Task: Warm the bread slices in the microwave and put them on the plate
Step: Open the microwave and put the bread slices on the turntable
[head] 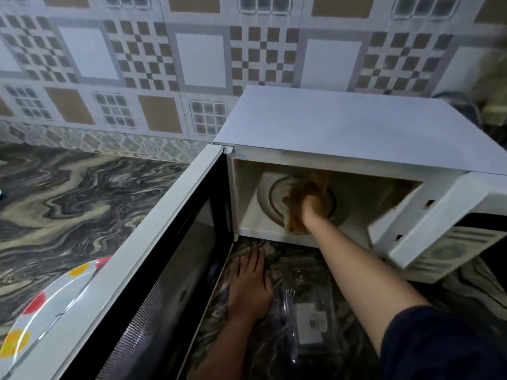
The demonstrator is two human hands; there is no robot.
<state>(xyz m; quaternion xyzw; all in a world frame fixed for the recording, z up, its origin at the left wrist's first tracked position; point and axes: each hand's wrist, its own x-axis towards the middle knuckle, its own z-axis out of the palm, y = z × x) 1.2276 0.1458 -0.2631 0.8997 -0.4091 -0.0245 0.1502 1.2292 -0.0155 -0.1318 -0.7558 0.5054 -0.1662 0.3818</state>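
The white microwave (343, 127) stands on the marbled counter with its door (153, 270) swung wide open to the left. My right hand (312, 207) reaches inside the cavity and grips brown bread slices (295, 198) over the glass turntable (270, 198). My left hand (251, 283) lies flat with straight fingers on a clear plastic bread bag (307, 319) on the counter in front of the microwave. A white plate (46, 297) with red and yellow dots sits at the lower left, partly hidden behind the door.
The marbled counter (68, 201) stretches left of the door up to the tiled wall (192, 64). The microwave's control panel (452, 248) juts out at the right. A dark object (463, 105) sits behind the microwave at the far right.
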